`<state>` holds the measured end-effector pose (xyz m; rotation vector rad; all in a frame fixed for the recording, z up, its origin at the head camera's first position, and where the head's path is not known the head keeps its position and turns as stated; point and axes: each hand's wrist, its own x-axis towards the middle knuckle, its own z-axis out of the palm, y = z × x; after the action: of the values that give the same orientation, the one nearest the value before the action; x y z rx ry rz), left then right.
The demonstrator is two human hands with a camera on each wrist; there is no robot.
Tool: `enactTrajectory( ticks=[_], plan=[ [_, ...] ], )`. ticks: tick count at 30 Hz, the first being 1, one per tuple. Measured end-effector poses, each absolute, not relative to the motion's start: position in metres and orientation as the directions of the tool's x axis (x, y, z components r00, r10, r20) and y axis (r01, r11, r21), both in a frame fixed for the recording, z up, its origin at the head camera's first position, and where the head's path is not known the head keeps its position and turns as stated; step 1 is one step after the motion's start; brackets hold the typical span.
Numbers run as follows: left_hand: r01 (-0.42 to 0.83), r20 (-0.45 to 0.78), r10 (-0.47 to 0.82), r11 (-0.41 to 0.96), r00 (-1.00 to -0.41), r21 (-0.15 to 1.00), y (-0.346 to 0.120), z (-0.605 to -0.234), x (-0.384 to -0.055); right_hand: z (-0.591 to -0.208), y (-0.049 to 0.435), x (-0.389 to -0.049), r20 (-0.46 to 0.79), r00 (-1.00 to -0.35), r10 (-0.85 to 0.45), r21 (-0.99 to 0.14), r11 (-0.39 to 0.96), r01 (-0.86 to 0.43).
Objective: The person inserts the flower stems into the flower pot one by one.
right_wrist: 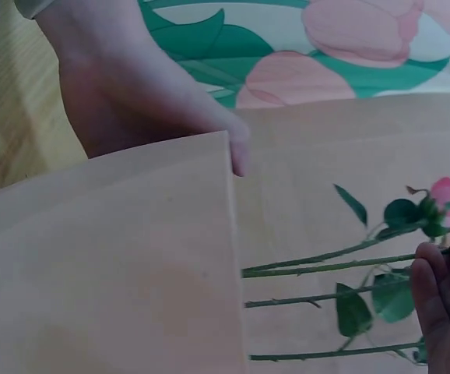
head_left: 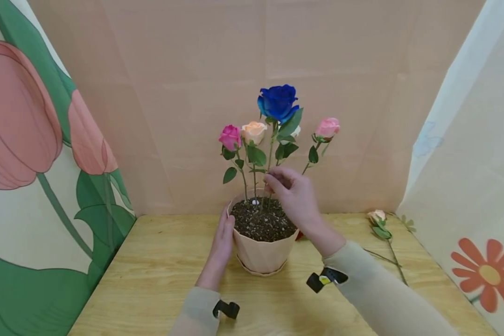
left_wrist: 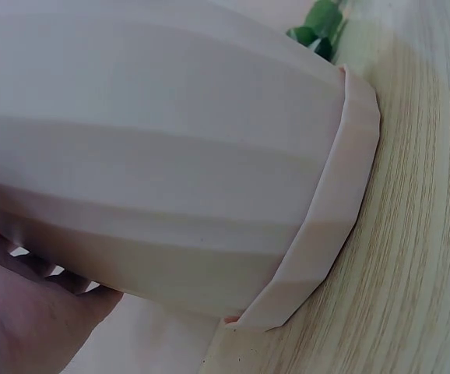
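A pale pink faceted pot (head_left: 260,254) on a matching saucer (left_wrist: 342,202) holds dark soil (head_left: 262,224). Against the pot's left side rests my left hand (head_left: 222,238), its fingers extended along the wall. My right hand (head_left: 296,196) pinches the thin green stem of a tall blue rose (head_left: 278,103) above the soil; the stem's lower end reaches down to the soil. Around it stand a magenta rose (head_left: 230,137), a peach rose (head_left: 254,132), a light pink rose (head_left: 328,127) and a white rose (head_left: 295,131), mostly hidden behind the blue rose's leaves.
A pale peach rose (head_left: 378,216) lies on the wooden table (head_left: 159,275) at the right, beside another bare stem (head_left: 380,255). Something red (head_left: 299,235) shows partly behind the pot. A plain backdrop (head_left: 185,116) and flower-printed side panels enclose the table.
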<state>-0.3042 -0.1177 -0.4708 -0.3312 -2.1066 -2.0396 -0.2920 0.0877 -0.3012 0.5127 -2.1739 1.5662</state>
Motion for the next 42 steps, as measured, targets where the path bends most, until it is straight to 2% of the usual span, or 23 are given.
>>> enactTrajectory(
  ticks=[16,27,42],
  plan=[
    [0.309,0.308,0.027,0.076,-0.951,0.948,-0.115,-0.469,-0.302,-0.336,0.065,-0.316,0.546,-0.831,-0.107,-0.762,0.351,-0.545],
    [0.287,0.287,0.015,0.074,-0.958,0.955,-0.115,-0.467,-0.301,-0.357,0.060,-0.322,0.584,-0.795,-0.163,-0.667,0.463,-0.584],
    [0.292,0.291,0.021,0.078,-0.957,0.953,-0.117,-0.470,-0.303,-0.363,0.058,-0.322,0.628,-0.737,-0.248,-0.512,0.582,-0.632]
  ],
)
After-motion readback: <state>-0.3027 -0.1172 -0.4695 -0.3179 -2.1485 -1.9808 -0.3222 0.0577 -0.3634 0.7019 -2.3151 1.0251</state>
